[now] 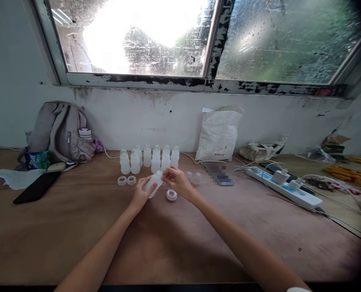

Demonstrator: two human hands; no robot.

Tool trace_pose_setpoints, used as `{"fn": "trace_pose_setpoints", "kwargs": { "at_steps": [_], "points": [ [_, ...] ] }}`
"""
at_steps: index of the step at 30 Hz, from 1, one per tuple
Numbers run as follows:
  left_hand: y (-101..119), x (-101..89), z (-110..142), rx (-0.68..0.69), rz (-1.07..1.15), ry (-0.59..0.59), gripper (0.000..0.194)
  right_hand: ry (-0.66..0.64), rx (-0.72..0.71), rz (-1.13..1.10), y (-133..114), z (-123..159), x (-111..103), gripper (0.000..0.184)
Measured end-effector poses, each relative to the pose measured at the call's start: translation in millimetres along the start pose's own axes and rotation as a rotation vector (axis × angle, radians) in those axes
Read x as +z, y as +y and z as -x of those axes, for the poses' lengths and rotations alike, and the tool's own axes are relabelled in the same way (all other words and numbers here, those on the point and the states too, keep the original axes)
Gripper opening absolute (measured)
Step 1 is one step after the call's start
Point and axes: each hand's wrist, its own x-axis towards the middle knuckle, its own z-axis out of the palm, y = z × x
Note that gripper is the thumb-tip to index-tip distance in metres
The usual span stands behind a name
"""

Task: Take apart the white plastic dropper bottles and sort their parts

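Note:
In the head view, my left hand (141,194) is closed round a translucent white baby bottle (154,183), which tilts to the right. My right hand (176,179) has its fingers pinched together at the bottle's mouth; whatever they hold is too small to make out. Just below that hand lies a white bottle collar (171,195) on the table. Two more white rings (127,180) rest left of my hands. Several similar bottles (156,159) stand upright behind them. Small clear caps (196,178) sit to the right of my right hand.
A brown table (174,251) runs along the wall below a window. At left are a grey backpack (65,129) and a black phone-like slab (36,188). To the right stand a white mailing bag (219,134) and a power strip (285,188) with cables.

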Motion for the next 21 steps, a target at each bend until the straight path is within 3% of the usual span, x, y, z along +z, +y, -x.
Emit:
{"fn": "trace_pose_setpoints", "kwargs": {
  "at_steps": [4, 8, 13, 21],
  "points": [
    [-14, -9.6, -11, 0.004, -0.103, 0.239, 0.048, -0.026, -0.090, 0.110, -4, -36, 7, 0.002],
    [-23, -23.3, -19, -0.041, -0.144, 0.392, 0.031, -0.067, -0.089, 0.387, -2, -76, 17, 0.006],
    [-26, -33.8, -22, -0.049, -0.182, 0.416, 0.022, -0.112, -0.067, 0.532, 6, -106, 38, 0.009],
    [-24, -31.6, -22, -0.032, -0.234, 0.379, 0.018, -0.163, -0.051, 0.700, 20, -115, 66, 0.012]
  ]
}}
